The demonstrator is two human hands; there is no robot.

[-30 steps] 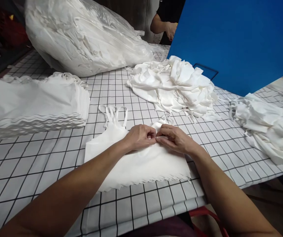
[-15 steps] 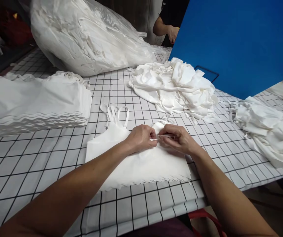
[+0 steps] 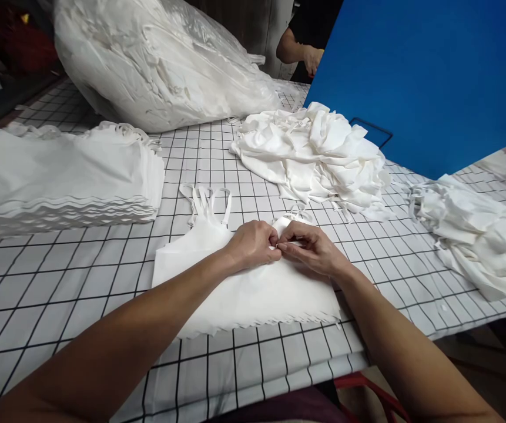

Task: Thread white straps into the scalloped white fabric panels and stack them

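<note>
- Head view, work area: we are seeing the white garment (image 3: 253, 299) lying flat on the checked cloth (image 3: 200, 154) directly in front of the person, its long axis running crosswise, from left to right, and its lower edge facing the body.
- Left hand (image 3: 256, 244): we are finding it closed in a pinch at the garment's upper part, with its forearm crossing above the left half.
- Right hand (image 3: 310, 247): we are finding it likewise pinching, thumb against fingers, its fingertips meeting those of the left hand; the bit between them is too small for us to tell strap from edge.
- Governing relation: we are noting that most of the garment is lying beneath the hands and toward the body, the pinch sitting right of its middle; the left straps (image 3: 208, 205) are pointing away from the body, nearer the left hand, while the right straps (image 3: 299, 212) are lying just beyond the right hand.
- Surroundings: we are observing a folded stack (image 3: 63, 170) at left, a loose heap (image 3: 314, 153) beyond the hands, a second heap (image 3: 477, 235) at right, a filled plastic bag (image 3: 160, 64) behind, and a blue board (image 3: 420, 76) partly screening a co-worker's hand (image 3: 313, 60).
</note>
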